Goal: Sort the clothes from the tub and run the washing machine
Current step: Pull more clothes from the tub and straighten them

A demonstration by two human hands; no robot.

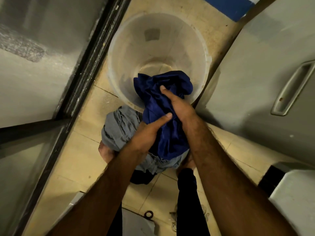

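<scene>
A translucent plastic tub [129,48] stands on the tiled floor ahead of me, and its inside looks bare. Both hands hold a bunched dark blue garment [163,120] over the tub's near rim. My left hand [148,133] grips it from the left with the thumb on top. My right hand [177,104] grips it from the right, fingers curled into the cloth. Below the blue garment, a grey garment [117,130] lies heaped on the floor against the tub, with a darker piece [141,178] under its near edge.
A grey appliance with a recessed handle [289,89] stands close on the right. A dark metal frame [81,65] with grey panels runs along the left. A white appliance corner [293,193] sits near right. My feet and dark trouser legs [187,193] stand on the narrow tiled strip.
</scene>
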